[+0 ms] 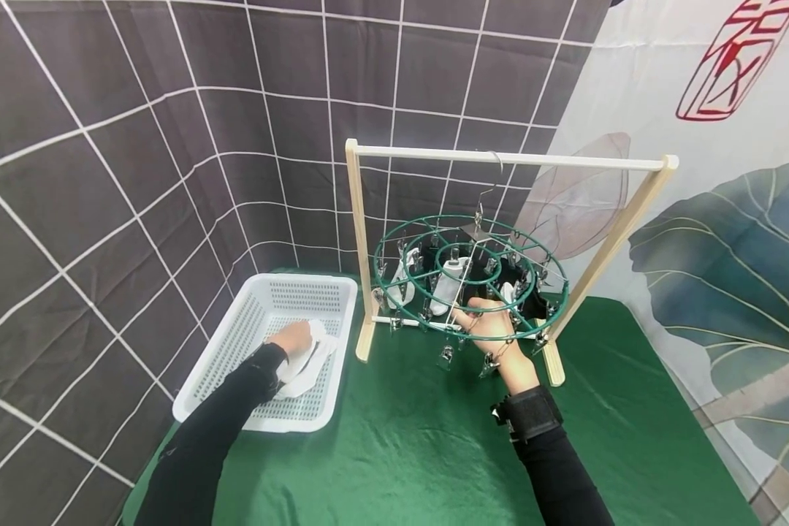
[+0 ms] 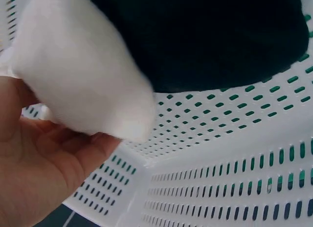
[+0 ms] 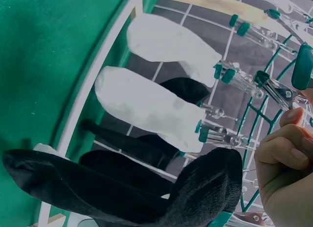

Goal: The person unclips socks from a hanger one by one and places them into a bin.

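Rack (image 1: pixel 427 154): on the table (image 1: pixel 394 453); best left unbumped.
Basket (image 1: pixel 283 426): beside the rack; the white sock (image 2: pixel 88 70) should clear its rim.
Hanger (image 1: pixel 475 233): steady it against swinging.
Right hand (image 1: pixel 489 321): curled, pinching a clip (image 3: pixel 276 92).
Left hand (image 1: pixel 292 339): gripping the white sock.
White sock: inside the basket; better unbunched.
Clip: squeeze fully wide before feeding the sock in.

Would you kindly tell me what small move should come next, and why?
Probably lift the white cloth out of the basket toward the green hanger: the left hand pinches it inside the basket, and the right hand is beside the clips, where socks hang.
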Action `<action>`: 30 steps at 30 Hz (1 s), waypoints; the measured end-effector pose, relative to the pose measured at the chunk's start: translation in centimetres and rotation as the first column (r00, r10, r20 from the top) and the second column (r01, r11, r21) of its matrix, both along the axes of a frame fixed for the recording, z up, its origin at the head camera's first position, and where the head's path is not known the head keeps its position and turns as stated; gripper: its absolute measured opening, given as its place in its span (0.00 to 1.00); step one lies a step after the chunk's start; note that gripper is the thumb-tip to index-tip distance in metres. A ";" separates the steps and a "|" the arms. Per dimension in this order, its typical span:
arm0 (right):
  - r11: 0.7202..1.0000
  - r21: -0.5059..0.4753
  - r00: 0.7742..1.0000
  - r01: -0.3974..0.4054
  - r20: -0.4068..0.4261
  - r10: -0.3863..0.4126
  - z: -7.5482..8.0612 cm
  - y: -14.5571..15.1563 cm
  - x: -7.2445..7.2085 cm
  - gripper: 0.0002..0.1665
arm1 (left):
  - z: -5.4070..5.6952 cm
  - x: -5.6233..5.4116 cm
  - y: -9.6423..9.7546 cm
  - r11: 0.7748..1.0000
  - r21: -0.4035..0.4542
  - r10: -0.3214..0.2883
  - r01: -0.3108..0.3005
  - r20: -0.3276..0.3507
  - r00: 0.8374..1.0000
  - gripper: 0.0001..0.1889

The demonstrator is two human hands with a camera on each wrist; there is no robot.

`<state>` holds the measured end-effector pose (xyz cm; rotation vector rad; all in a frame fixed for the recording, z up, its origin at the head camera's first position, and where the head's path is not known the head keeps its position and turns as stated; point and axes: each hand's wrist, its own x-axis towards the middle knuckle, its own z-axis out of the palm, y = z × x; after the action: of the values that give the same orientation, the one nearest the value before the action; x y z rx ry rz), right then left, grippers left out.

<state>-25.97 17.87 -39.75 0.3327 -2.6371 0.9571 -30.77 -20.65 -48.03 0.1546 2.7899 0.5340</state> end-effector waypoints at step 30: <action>1.000 -0.019 0.999 -0.007 -0.051 0.006 -0.1 -0.1 -0.1 0.29 | 8.9 5.9 17.7 0.702 -0.248 -0.259 0.667 -0.962 -0.085 0.16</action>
<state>-26.08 17.76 -39.90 0.3563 -2.5814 0.9623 -24.88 -3.00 -39.17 2.4381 3.2120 0.8812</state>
